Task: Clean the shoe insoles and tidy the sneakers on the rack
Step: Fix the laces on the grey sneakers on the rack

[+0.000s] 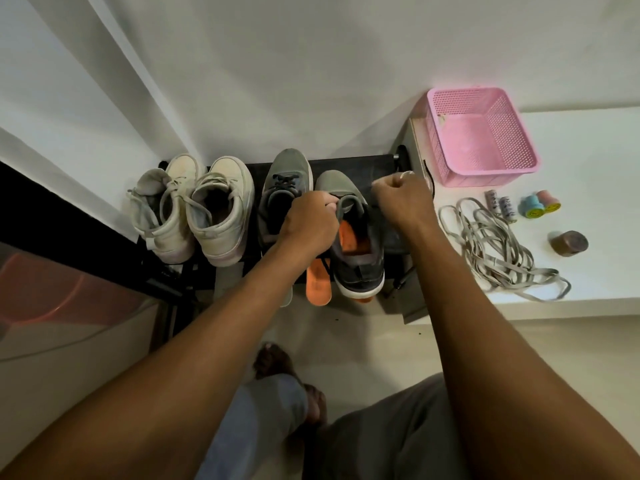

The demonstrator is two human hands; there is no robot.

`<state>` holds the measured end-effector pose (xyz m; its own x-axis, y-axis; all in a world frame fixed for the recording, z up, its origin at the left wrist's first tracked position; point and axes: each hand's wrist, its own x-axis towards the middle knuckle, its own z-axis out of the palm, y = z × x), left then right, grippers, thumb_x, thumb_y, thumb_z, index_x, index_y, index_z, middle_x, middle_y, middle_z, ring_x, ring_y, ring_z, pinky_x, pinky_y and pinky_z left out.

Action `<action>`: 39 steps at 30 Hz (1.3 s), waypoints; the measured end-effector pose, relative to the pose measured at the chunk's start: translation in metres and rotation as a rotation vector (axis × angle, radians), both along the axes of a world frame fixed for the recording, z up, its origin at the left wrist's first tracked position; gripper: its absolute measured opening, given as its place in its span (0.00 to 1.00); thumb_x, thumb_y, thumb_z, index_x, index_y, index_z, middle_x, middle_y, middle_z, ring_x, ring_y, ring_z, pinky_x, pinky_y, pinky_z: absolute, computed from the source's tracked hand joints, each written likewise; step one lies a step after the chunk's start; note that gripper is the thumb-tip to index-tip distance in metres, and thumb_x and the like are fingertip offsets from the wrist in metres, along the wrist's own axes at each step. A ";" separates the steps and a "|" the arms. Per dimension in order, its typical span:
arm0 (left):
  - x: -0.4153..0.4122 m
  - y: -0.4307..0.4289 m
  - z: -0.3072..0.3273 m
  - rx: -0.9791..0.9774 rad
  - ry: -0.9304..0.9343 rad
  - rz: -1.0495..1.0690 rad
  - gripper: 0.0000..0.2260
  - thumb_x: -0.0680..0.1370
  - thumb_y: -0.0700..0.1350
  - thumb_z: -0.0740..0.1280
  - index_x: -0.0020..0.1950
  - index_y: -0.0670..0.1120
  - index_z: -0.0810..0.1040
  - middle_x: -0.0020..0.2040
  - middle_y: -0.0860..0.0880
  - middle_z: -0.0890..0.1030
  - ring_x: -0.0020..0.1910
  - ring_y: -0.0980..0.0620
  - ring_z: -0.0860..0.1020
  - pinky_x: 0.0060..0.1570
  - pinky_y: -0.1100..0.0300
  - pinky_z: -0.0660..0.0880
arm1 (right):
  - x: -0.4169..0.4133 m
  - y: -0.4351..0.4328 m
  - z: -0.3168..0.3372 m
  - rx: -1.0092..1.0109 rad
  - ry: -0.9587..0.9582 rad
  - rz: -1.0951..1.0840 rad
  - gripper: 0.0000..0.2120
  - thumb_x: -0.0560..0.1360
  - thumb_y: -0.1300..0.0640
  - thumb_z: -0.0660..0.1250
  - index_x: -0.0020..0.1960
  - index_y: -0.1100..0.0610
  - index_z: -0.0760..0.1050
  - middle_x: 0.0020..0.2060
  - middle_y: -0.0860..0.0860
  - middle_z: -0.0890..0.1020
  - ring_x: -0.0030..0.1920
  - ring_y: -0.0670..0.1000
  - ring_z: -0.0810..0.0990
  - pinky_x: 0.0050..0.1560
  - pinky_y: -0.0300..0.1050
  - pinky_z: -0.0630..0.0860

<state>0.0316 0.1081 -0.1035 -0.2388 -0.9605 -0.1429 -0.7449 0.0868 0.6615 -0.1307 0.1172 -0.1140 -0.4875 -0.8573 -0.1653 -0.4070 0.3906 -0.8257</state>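
The grey sneaker sits at the right end of the rack, heel toward the person, with an orange insole showing inside its opening. The shoe looks light, with a soft fabric upper that gives way under the fingers and a firmer rubber sole, so the tongue, collar or heel are the sound places to hold it. The insole is likely thin, springy foam (it would bend rather than break) and is best pinched at its heel end and drawn out lengthwise. A second orange insole lies loose just beside the shoe, overhanging the rack's front edge.

The left hand is clamped on the sneaker's tongue. The right hand is curled into a fist over the shoe's right side; whether it pinches anything I cannot tell.

Its grey mate and two white sneakers stand to the left. On the counter at right are a heap of laces and a pink basket.
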 end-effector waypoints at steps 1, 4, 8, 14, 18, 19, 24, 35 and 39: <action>-0.001 0.000 0.000 -0.001 -0.021 -0.002 0.14 0.83 0.43 0.59 0.56 0.43 0.84 0.53 0.45 0.83 0.52 0.44 0.80 0.50 0.54 0.77 | 0.004 0.000 -0.001 0.029 0.051 0.118 0.12 0.73 0.57 0.64 0.35 0.61 0.78 0.31 0.50 0.81 0.32 0.49 0.78 0.37 0.46 0.77; -0.005 -0.001 -0.001 0.026 -0.076 -0.011 0.14 0.82 0.43 0.58 0.59 0.43 0.82 0.56 0.43 0.82 0.54 0.42 0.79 0.51 0.52 0.77 | 0.006 0.000 -0.008 0.098 0.076 0.266 0.14 0.77 0.55 0.62 0.46 0.63 0.83 0.43 0.57 0.86 0.45 0.56 0.84 0.50 0.53 0.82; -0.009 -0.005 -0.004 0.073 -0.117 -0.032 0.19 0.81 0.43 0.58 0.71 0.44 0.76 0.67 0.41 0.78 0.64 0.39 0.76 0.60 0.51 0.74 | 0.004 -0.001 -0.005 0.144 0.069 0.272 0.14 0.76 0.55 0.63 0.34 0.61 0.78 0.31 0.54 0.80 0.33 0.53 0.78 0.39 0.47 0.78; -0.012 -0.009 -0.005 0.070 -0.093 -0.075 0.15 0.78 0.42 0.60 0.58 0.47 0.84 0.53 0.44 0.83 0.51 0.42 0.80 0.46 0.55 0.76 | 0.001 0.000 0.001 0.235 0.076 0.232 0.11 0.72 0.51 0.68 0.42 0.60 0.82 0.34 0.54 0.82 0.34 0.54 0.80 0.40 0.46 0.79; -0.012 -0.014 -0.001 0.070 -0.152 -0.084 0.11 0.80 0.41 0.63 0.55 0.45 0.85 0.51 0.45 0.84 0.48 0.45 0.80 0.44 0.54 0.75 | 0.003 -0.001 0.000 0.238 0.077 0.242 0.12 0.72 0.51 0.68 0.42 0.61 0.81 0.34 0.55 0.82 0.34 0.54 0.79 0.39 0.48 0.80; -0.012 -0.016 0.000 0.079 -0.166 -0.091 0.11 0.81 0.41 0.63 0.54 0.44 0.85 0.50 0.44 0.84 0.46 0.46 0.79 0.44 0.52 0.75 | 0.003 0.000 0.000 0.243 0.079 0.250 0.12 0.72 0.51 0.67 0.41 0.61 0.80 0.33 0.54 0.80 0.33 0.54 0.78 0.37 0.47 0.77; -0.017 -0.014 0.002 0.080 -0.187 -0.050 0.08 0.78 0.39 0.63 0.44 0.43 0.81 0.45 0.46 0.82 0.40 0.45 0.78 0.34 0.56 0.70 | 0.009 0.003 0.003 0.257 0.027 0.222 0.11 0.77 0.53 0.59 0.43 0.58 0.75 0.37 0.53 0.78 0.37 0.52 0.76 0.37 0.44 0.71; -0.023 -0.014 0.006 0.101 -0.146 -0.004 0.14 0.80 0.37 0.60 0.62 0.42 0.80 0.61 0.41 0.80 0.59 0.39 0.79 0.53 0.51 0.78 | 0.005 0.001 -0.006 0.254 -0.097 0.114 0.11 0.76 0.57 0.58 0.48 0.58 0.78 0.36 0.54 0.79 0.35 0.57 0.79 0.30 0.43 0.71; -0.023 -0.027 0.004 0.110 -0.162 -0.098 0.15 0.79 0.34 0.63 0.60 0.47 0.84 0.57 0.44 0.84 0.57 0.43 0.81 0.51 0.57 0.77 | 0.003 0.001 -0.008 0.187 -0.023 0.243 0.08 0.80 0.57 0.62 0.50 0.52 0.80 0.40 0.48 0.82 0.36 0.48 0.79 0.32 0.40 0.71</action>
<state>0.0088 0.0808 -0.0992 -0.2953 -0.9104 -0.2896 -0.8341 0.0979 0.5429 -0.1280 0.1180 -0.1218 -0.2662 -0.9021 -0.3396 -0.4896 0.4300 -0.7585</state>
